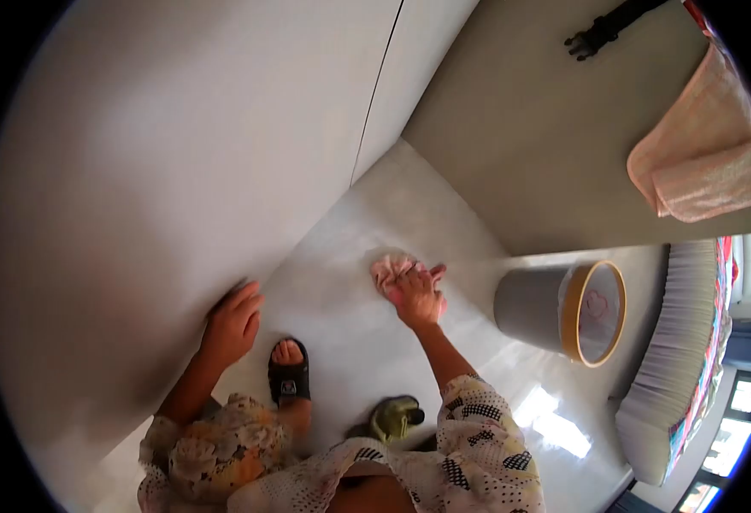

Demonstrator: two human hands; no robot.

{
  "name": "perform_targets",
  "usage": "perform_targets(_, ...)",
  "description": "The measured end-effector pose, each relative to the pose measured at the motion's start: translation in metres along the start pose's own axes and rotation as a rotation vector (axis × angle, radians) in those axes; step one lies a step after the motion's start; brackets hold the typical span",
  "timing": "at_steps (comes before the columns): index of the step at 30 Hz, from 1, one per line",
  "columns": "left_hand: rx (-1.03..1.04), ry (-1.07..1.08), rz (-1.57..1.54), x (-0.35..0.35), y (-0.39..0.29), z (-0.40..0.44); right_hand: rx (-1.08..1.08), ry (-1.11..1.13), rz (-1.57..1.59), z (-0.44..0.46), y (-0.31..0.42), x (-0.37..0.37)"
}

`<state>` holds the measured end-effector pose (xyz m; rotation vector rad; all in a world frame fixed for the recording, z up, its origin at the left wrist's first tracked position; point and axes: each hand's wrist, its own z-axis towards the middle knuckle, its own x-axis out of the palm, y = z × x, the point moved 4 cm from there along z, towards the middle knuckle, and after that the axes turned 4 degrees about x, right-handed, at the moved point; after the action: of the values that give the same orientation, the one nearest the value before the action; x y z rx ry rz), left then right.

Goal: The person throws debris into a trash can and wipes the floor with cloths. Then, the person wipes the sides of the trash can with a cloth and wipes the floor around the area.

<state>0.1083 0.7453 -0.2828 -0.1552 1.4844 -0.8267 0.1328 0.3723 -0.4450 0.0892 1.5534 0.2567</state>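
Observation:
Pressed down on a crumpled pink cloth (390,268) on the pale, shiny floor (341,325) is my right hand (418,297), its fingers partly over the cloth. The cloth spreads out to the left of the fingers, and a bit of pink shows beside the palm. My left hand (234,323) rests against the large pale panel (153,188) on the left, its fingers extended and nothing visible in them.
A grey bin (529,306) with a wooden-coloured rim and a liner stands at the right. A pink towel (704,150) and a black buckle strap (604,32) hang above it. My sandalled foot (288,368) and a green object (395,417) are below. A skirted bed (674,342) is far right.

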Motion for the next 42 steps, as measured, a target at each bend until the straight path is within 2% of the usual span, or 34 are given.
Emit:
perform_targets(7,0.071,0.017,-0.172,0.067,0.007,-0.002,0.09,0.136,-0.013,-0.179,0.038,0.003)
perform_targets(8,0.084,0.054,-0.216,0.085,0.005,-0.003,0.099,0.049,-0.03,-0.178,0.052,-0.017)
perform_targets(11,0.159,0.225,-0.335,0.156,-0.006,-0.016,0.269,0.379,0.277,-0.166,0.046,-0.028)
perform_targets(13,0.219,0.35,-0.388,0.176,-0.023,-0.021,0.419,0.317,0.518,-0.165,0.055,-0.06)
perform_targets(15,0.26,0.461,-0.44,0.188,-0.05,-0.026,0.365,0.159,0.705,-0.166,0.067,-0.088)
perform_targets(16,0.228,0.544,-0.576,0.187,-0.065,-0.026,0.369,0.135,0.665,-0.176,0.069,-0.085)
perform_targets(18,0.157,0.712,-0.844,0.176,-0.094,-0.026,0.264,0.114,0.807,-0.185,0.093,-0.104)
perform_targets(19,0.317,0.602,-0.792,0.184,-0.102,-0.027,0.207,0.101,0.879,-0.187,0.108,-0.115)
perform_targets(20,0.255,0.759,-0.801,0.182,-0.109,-0.027,0.254,0.101,0.96,-0.193,0.121,-0.119)
perform_targets(21,0.192,0.915,-0.804,0.179,-0.115,-0.026,0.389,0.106,1.133,-0.204,0.117,-0.116)
perform_targets(22,0.196,0.909,-0.844,0.18,-0.119,-0.028,0.524,0.11,1.304,-0.217,0.111,-0.112)
perform_targets(25,0.189,0.928,-0.896,0.192,-0.121,-0.034,0.662,-0.042,1.692,-0.241,0.096,-0.123)
perform_targets(27,0.166,0.995,-0.85,0.21,-0.114,-0.04,0.583,-0.182,1.854,-0.254,0.073,-0.126)
perform_targets(28,0.286,0.833,-0.969,0.207,-0.112,-0.042,0.604,-0.327,1.905,-0.256,0.062,-0.132)
perform_targets(29,0.175,0.852,-1.027,0.206,-0.11,-0.043,0.623,-0.479,1.949,-0.247,0.056,-0.145)
perform_targets(30,0.064,0.87,-1.082,0.2,-0.109,-0.042,0.749,-0.575,1.874,-0.247,0.042,-0.145)
perform_targets(31,-0.047,0.886,-1.134,0.196,-0.109,-0.04,0.774,-0.592,1.826,-0.255,0.025,-0.139)
perform_targets(32,-0.05,0.819,-1.212,0.193,-0.11,-0.038,0.799,-0.605,1.778,-0.265,0.005,-0.129)
perform_targets(35,-0.072,0.765,-1.053,0.198,-0.082,-0.04,0.9,-0.728,1.611,-0.297,-0.05,-0.127)
perform_targets(36,-0.126,0.736,-1.046,0.202,-0.074,-0.046,0.825,-0.698,1.599,-0.314,-0.077,-0.126)
perform_targets(38,-0.288,0.764,-1.066,0.209,-0.061,-0.057,0.986,-0.789,1.168,-0.339,-0.104,-0.138)
perform_targets(39,-0.369,0.775,-1.076,0.212,-0.055,-0.062,1.046,-0.747,1.035,-0.349,-0.116,-0.139)
perform_targets(41,-0.394,0.719,-1.017,0.217,-0.04,-0.066,1.227,-0.544,0.944,-0.397,-0.172,-0.093)
perform_targets(42,-0.407,0.69,-0.986,0.218,-0.033,-0.07,1.281,-0.147,0.434,-0.392,-0.173,-0.09)
